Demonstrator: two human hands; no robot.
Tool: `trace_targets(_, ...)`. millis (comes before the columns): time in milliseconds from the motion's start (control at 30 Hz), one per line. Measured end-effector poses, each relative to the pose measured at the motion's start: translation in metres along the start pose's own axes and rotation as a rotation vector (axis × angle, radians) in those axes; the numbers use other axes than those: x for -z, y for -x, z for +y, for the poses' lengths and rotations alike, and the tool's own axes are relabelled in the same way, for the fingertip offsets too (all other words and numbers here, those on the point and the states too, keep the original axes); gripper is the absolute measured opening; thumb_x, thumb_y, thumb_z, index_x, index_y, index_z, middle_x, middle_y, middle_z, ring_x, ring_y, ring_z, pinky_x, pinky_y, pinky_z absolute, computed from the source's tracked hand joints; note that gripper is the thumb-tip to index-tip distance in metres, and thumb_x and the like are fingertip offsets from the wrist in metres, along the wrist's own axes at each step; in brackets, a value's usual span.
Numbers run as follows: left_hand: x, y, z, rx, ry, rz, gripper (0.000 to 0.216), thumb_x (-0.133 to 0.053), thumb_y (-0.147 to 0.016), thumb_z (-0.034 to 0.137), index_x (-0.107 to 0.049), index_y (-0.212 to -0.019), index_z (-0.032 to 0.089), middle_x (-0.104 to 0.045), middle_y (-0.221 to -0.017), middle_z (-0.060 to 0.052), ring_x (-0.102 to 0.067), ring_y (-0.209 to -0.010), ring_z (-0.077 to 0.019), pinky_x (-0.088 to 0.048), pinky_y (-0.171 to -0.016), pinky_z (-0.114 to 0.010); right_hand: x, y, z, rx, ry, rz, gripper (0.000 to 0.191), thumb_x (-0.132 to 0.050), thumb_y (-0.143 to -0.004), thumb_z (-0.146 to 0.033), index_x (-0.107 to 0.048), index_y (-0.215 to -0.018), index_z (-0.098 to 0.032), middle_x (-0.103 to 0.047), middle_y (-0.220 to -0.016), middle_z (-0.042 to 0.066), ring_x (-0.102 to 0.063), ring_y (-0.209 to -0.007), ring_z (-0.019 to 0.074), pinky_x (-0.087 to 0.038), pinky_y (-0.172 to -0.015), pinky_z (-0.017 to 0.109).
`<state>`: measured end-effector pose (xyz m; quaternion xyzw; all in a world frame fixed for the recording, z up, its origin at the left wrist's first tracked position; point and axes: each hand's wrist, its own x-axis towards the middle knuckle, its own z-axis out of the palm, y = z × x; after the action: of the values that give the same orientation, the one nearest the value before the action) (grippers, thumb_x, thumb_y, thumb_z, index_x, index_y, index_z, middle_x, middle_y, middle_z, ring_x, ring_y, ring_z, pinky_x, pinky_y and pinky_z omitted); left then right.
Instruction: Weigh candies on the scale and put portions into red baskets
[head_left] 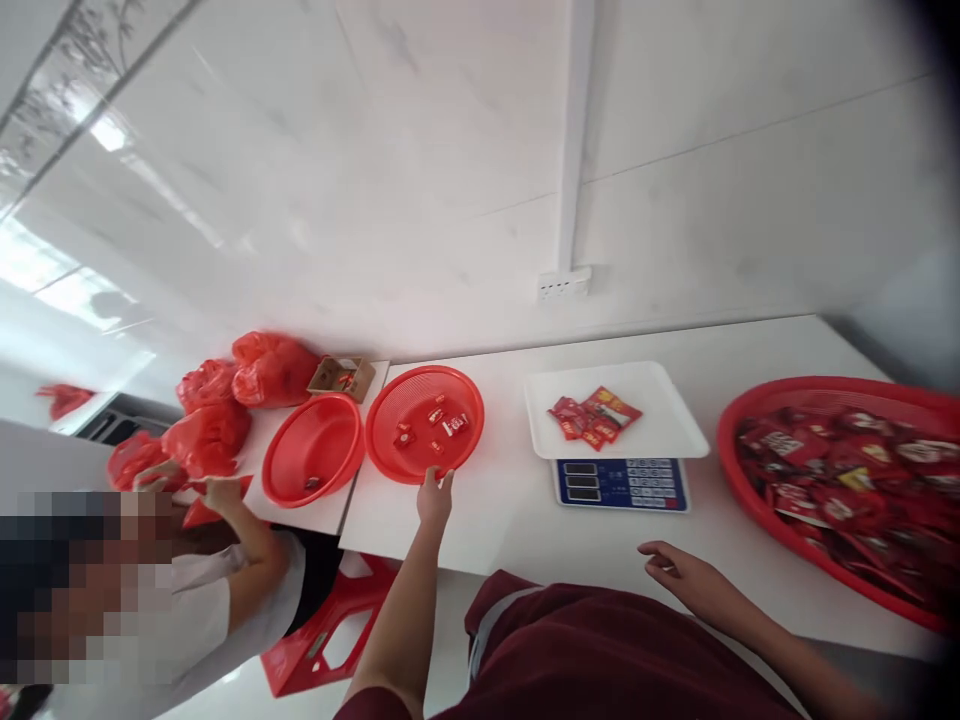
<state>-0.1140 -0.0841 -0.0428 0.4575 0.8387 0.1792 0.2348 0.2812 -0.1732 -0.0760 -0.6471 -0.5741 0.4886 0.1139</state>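
My left hand (435,493) grips the near rim of a round red plastic basket (382,445), its thumb and fingers closed on the edge. A few small red packets (454,425) lie scattered in the bottom of that basket. My right hand (682,578) is loosely curled and open over the table's front edge, with nothing in it. Nearest to it is the blue keypad of a scale (622,487). On the scale's white tray (664,405) lies a small pile of red packets (596,417).
At right stands a large red basket (731,455) heaped with red packets (847,480). Left are another red basket (281,455), a small cardboard box (360,378) and several red bags (274,370). A co-worker's hands (221,492) handle a red bag. A red stool (289,660) stands below.
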Motion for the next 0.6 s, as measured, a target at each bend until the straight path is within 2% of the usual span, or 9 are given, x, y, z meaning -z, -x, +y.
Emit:
trace_targets(200,-0.016,0.010,0.023,0.009,0.025,-0.023,0.031,-0.046,-0.088,0.042,-0.051,-0.109,0.022,-0.065,-0.109,-0.010,-0.057,-0.106,-0.0237,-0.043,-0.083,-0.032,0.028,0.017,0.022,0.000,-0.029,0.035,0.037,-0.046,-0.068,-0.046,-0.063,-0.091,-0.024,-0.072,-0.087,0.006,-0.067,-0.084,0.0231,-0.050,-0.075,0.030)
trace_targets(333,-0.029,0.015,0.043,-0.005,0.040,-0.058,0.037,-0.046,-0.088,0.042,-0.047,-0.119,0.021,-0.061,-0.117,-0.010,-0.054,-0.112,-0.0226,-0.043,-0.087,-0.031,0.052,0.024,0.029,0.033,-0.081,0.106,0.036,-0.046,-0.071,-0.047,-0.063,-0.092,-0.023,-0.072,-0.087,0.006,-0.066,-0.082,0.0224,-0.051,-0.075,0.030)
trace_targets(467,-0.044,0.028,0.057,0.004,0.055,-0.075,0.054,-0.048,-0.087,0.041,-0.034,-0.134,0.019,-0.047,-0.136,-0.012,-0.043,-0.126,-0.0237,-0.039,-0.095,-0.031,0.092,0.027,0.026,0.092,-0.158,0.212,0.041,-0.048,-0.072,-0.050,-0.063,-0.096,-0.021,-0.071,-0.092,0.008,-0.066,-0.086,0.0235,-0.051,-0.078,0.031)
trace_targets(600,-0.054,0.042,0.067,0.025,0.070,-0.093,0.064,-0.050,-0.086,0.041,-0.024,-0.140,0.017,-0.040,-0.142,-0.013,-0.038,-0.130,-0.0244,-0.036,-0.100,-0.032,0.135,0.023,0.039,0.083,-0.194,0.378,0.040,-0.049,-0.072,-0.050,-0.063,-0.096,-0.021,-0.070,-0.097,0.009,-0.064,-0.093,0.0261,-0.050,-0.082,0.033)
